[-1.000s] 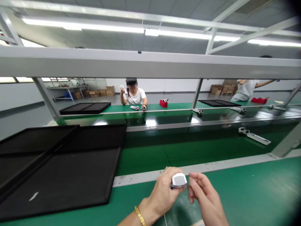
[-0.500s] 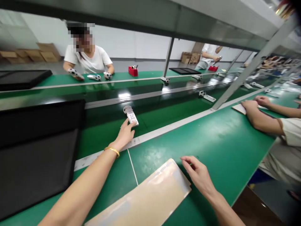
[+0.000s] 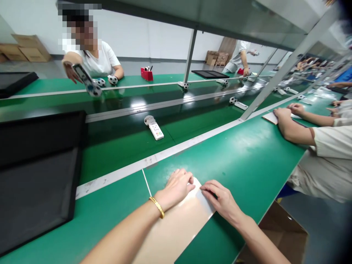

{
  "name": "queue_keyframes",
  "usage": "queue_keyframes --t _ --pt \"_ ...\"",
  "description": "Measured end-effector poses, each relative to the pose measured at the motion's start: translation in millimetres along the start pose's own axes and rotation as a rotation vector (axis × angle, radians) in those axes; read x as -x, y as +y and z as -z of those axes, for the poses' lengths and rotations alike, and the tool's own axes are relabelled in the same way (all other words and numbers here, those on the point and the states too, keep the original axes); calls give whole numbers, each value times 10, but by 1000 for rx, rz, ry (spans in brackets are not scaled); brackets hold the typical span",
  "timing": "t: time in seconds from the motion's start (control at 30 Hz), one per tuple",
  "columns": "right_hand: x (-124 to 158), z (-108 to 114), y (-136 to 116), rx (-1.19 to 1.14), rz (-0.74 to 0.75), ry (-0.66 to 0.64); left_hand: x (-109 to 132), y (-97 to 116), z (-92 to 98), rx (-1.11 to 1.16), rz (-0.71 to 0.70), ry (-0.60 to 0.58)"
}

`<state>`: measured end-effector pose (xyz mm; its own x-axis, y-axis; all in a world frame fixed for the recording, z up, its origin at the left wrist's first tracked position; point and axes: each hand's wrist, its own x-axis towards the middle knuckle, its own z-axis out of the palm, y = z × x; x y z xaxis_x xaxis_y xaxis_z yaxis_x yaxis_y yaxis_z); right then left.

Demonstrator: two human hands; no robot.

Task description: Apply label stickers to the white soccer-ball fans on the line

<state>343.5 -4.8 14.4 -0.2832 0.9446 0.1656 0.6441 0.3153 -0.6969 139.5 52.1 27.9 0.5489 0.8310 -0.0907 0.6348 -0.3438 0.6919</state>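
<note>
A long glossy beige sheet (image 3: 176, 223) lies slantwise on the green bench in front of me. Over its far left edge rests my left hand (image 3: 178, 187), wearing a gold bracelet, its fingers loosely bent and the thumb apart, with nothing seen in it. My right hand (image 3: 220, 200) pinches the sheet's far right edge between thumb and index finger. Beyond the bench's pale rail, a white handheld device with a football-shaped head (image 3: 156, 130) lies on the dark green belt, away from both hands.
At left stands a large black tray (image 3: 41, 183). Across the belt, a person in white (image 3: 96, 58) holds out a football-headed device, near a red box (image 3: 147, 74). Another worker's arms (image 3: 291, 124) lie on the bench at right. A metal post (image 3: 264, 84) rises from the rail.
My left hand has let go of the white device on the belt and come back to the sheet. My right hand has closed on the sheet's edge. The person opposite has reached out over the belt.
</note>
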Motion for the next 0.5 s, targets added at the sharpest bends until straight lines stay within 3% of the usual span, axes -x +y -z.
queue_keyframes --t 0.33,0.5 --pt "-37 -44 -32 74 69 -54 -21 -82 -111 2 21 71" --pt "-19 -104 252 62 65 -122 -14 -115 -199 83 98 59"
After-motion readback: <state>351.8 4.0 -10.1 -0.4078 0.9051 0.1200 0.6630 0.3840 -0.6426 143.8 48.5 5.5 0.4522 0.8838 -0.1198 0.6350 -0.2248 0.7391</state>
